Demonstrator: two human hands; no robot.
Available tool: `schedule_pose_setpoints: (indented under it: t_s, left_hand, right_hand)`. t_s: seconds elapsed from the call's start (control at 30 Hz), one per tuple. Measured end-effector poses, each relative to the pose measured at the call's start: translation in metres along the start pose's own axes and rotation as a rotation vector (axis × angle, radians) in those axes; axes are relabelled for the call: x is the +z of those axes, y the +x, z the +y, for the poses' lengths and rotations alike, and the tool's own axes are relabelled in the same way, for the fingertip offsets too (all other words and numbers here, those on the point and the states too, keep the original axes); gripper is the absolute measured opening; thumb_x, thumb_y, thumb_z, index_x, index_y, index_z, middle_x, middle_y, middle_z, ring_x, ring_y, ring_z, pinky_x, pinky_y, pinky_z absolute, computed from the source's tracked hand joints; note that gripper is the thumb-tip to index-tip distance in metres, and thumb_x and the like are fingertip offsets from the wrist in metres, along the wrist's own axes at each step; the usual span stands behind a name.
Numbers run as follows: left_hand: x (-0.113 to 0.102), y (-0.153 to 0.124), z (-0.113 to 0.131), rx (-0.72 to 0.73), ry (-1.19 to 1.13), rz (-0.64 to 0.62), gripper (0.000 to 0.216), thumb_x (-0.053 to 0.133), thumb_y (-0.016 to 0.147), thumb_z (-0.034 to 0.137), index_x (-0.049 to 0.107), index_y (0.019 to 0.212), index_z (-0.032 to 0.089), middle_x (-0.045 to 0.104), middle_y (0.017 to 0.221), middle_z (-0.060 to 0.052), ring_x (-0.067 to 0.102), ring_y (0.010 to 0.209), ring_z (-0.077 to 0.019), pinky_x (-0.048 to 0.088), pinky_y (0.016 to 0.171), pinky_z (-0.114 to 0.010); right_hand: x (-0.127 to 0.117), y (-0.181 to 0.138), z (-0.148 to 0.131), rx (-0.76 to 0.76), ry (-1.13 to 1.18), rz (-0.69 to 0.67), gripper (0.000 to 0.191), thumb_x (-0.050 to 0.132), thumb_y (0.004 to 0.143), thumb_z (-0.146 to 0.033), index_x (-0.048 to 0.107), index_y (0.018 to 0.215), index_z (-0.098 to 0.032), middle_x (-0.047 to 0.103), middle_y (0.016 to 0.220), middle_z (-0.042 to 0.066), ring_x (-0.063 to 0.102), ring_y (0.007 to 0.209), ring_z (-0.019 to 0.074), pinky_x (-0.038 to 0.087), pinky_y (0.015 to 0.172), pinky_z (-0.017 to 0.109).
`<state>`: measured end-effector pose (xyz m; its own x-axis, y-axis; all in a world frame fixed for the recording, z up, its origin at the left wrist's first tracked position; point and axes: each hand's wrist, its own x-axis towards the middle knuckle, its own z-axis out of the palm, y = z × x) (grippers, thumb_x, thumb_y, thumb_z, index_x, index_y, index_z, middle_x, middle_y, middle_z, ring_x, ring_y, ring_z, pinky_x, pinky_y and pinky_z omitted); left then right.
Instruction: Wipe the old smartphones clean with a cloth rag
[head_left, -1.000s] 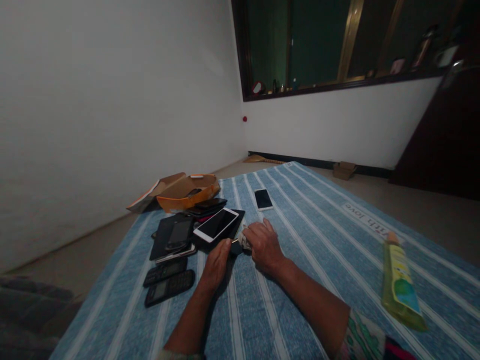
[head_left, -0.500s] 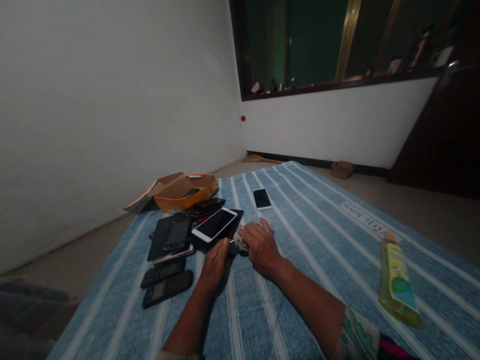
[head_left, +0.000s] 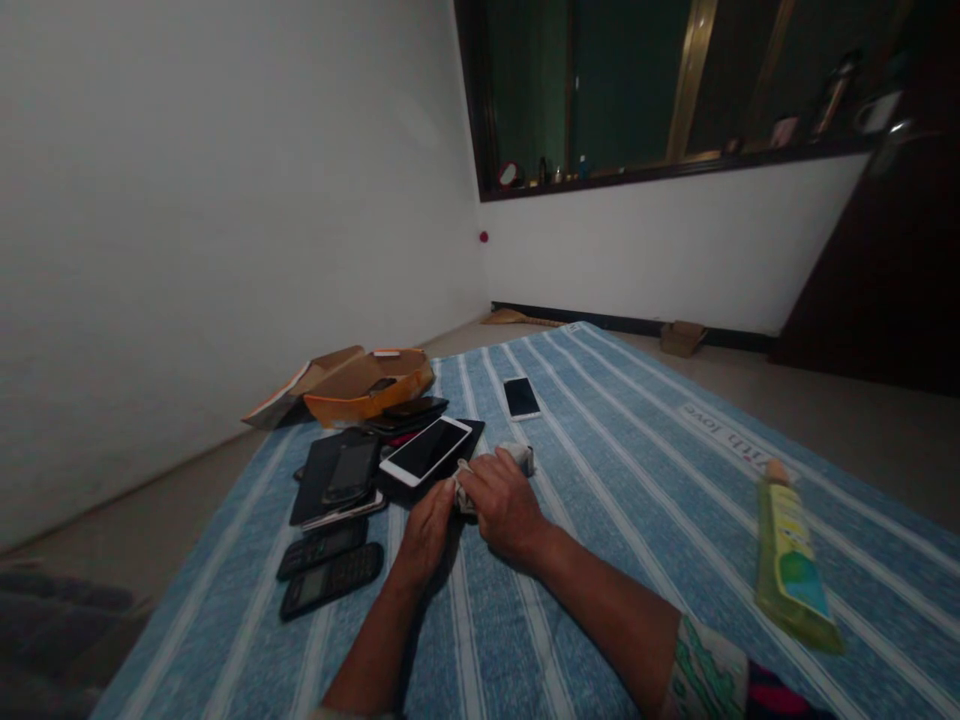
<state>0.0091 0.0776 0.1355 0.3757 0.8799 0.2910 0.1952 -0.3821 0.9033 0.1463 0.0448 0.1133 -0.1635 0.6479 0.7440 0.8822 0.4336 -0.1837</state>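
My right hand (head_left: pixel 507 508) is closed around a crumpled light-grey cloth (head_left: pixel 523 457), whose folds stick out beyond the knuckles and towards my other hand. Close beside it, the fingers of my left hand (head_left: pixel 426 530) are pinched together at the cloth's left side. Whatever the left fingers grip is covered by the cloth and both hands. A white smartphone (head_left: pixel 427 451) with a dark screen lies tilted on dark items just beyond my left fingertips. Two black keypad phones (head_left: pixel 322 548) (head_left: pixel 332 581) lie left of my left wrist.
Several dark phones (head_left: pixel 351 472) are piled at the left, before an opened orange-brown cardboard box (head_left: pixel 367 402). Another white smartphone (head_left: pixel 521 398) lies farther back. A yellow-green bottle (head_left: pixel 796 560) lies on the right of the blue striped cloth cover (head_left: pixel 637 480).
My right hand has turned and drawn the cloth against my left fingers. The dark piece with a shiny edge that showed between the hands is now covered.
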Motion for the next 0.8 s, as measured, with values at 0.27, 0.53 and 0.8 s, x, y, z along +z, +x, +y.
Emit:
schedule_pose_setpoints:
  t_s: [0.27, 0.53, 0.8]
  left_hand:
    - [0.001, 0.001, -0.003, -0.001, 0.019, 0.012, 0.047, 0.048, 0.088, 0.063, 0.059, 0.074, 0.019, 0.063, 0.077, -0.005, 0.056, 0.075, -0.0206, 0.049, 0.075, -0.034]
    - [-0.001, 0.003, -0.006, -0.004, -0.002, -0.004, 0.046, 0.05, 0.085, 0.063, 0.062, 0.082, 0.019, 0.068, 0.086, -0.008, 0.062, 0.087, -0.0244, 0.049, 0.089, -0.037]
    - [0.0, 0.001, -0.002, -0.022, 0.045, -0.001, 0.043, 0.047, 0.089, 0.057, 0.06, 0.075, 0.019, 0.066, 0.081, -0.007, 0.059, 0.078, -0.0222, 0.049, 0.08, -0.035]
  right_hand:
    - [-0.008, 0.0, 0.01, 0.012, 0.07, -0.039, 0.024, 0.045, 0.092, -0.012, 0.062, 0.108, -0.017, 0.062, 0.104, 0.011, 0.052, 0.101, 0.0242, 0.032, 0.103, 0.046]
    - [0.001, 0.004, -0.004, -0.017, 0.085, 0.007, 0.023, 0.041, 0.096, -0.012, 0.063, 0.1, -0.016, 0.065, 0.1, 0.011, 0.054, 0.098, 0.023, 0.036, 0.102, 0.042]
    - [-0.013, 0.001, 0.018, -0.02, 0.072, -0.051, 0.026, 0.045, 0.09, -0.006, 0.062, 0.105, -0.017, 0.065, 0.099, 0.008, 0.056, 0.097, 0.0217, 0.034, 0.102, 0.041]
